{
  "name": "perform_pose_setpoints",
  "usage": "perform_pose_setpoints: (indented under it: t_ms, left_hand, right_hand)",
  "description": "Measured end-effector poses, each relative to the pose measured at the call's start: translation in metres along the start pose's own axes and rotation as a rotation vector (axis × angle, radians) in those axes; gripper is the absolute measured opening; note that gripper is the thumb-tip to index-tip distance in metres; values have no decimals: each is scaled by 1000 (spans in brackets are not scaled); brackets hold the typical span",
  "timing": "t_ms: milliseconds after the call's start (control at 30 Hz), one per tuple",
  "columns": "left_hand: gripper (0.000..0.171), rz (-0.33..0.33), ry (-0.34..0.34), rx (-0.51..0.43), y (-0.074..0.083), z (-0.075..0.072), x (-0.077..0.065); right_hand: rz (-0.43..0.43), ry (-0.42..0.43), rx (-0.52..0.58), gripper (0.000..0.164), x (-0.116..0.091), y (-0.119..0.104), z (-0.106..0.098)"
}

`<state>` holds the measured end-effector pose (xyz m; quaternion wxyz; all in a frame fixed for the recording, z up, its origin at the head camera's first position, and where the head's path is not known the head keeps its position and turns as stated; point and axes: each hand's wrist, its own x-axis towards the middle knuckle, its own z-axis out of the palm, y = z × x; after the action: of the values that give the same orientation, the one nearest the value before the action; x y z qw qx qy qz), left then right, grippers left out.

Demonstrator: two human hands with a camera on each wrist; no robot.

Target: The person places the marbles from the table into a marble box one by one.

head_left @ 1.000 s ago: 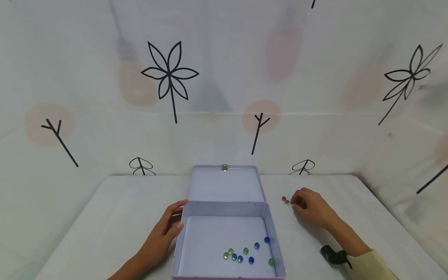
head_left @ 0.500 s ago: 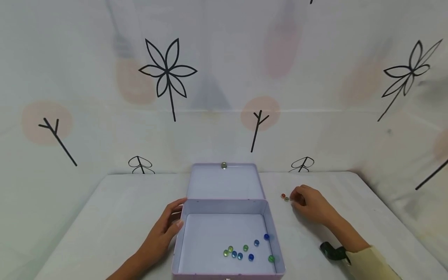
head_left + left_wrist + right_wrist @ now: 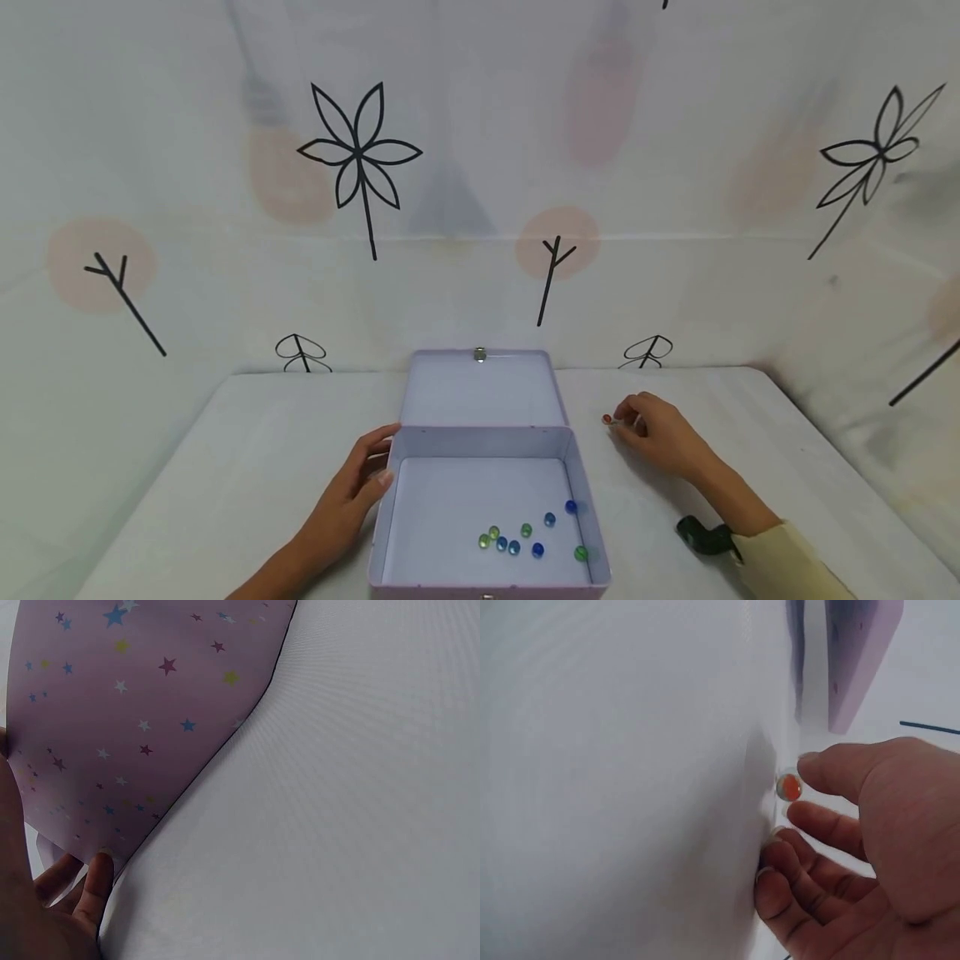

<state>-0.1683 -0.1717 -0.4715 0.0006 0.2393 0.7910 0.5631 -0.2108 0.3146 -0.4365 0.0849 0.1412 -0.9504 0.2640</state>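
Note:
My left hand point(image 3: 351, 492) holds the left wall of an open lilac tin box point(image 3: 378, 533), its thumb over the rim; in the left wrist view the outer side point(image 3: 142, 697) is printed with stars. To the right of the box, my right hand point(image 3: 663, 437) is low over the table, other fingers curled. Its thumb and index fingertip are at either side of a clear glass marble with an orange centre point(image 3: 789, 786) in the right wrist view. In the head view, a red marble point(image 3: 607, 419) lies just left of those fingertips, and the greenish marble beside it is mostly hidden.
Several blue and green marbles, one a dark blue marble point(image 3: 537, 550), lie on the box floor toward its front right. The box lid point(image 3: 483, 392) is folded back behind it. A white cloth point(image 3: 300, 433) covers the table, with a patterned curtain point(image 3: 465, 208) behind.
My right hand has shifted slightly left, its fingertips now over the greenish marble beside the red one. My left hand stays on the box wall. The head view has tilted slightly.

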Motion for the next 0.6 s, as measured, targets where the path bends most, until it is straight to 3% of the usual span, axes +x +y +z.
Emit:
perform_pose_setpoints:
  t_ms: [600]
  left_hand:
    - [54, -5, -2, 4, 3, -1, -1]
  right_hand:
    - [25, 4, 0, 7, 2, -4, 3]
